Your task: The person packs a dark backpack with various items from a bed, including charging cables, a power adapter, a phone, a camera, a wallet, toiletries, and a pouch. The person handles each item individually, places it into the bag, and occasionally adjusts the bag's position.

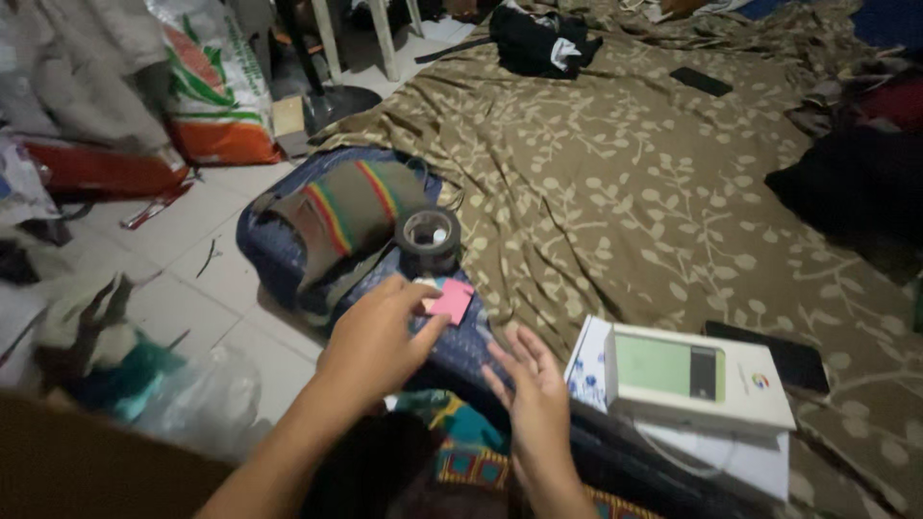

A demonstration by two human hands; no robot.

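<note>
Left hand (pixel 375 341) pinches pink card (pixel 450 300) at its 9 o'clock edge; tape roll (pixel 429 236) at 12; right hand (pixel 536 399) fingers spread, empty; grip best kept on the corner, card level.

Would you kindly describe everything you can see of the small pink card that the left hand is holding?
The small pink card is a flat, roughly square piece, plain pink on its visible face, looking like paper or thin card. It is tilted, pinched at its left edge in the grip of the left hand, thumb and fingertips closing on it. It hangs just below the dark roll of tape, above the blue patterned bedding. The right hand is open nearby, not touching it.
</note>
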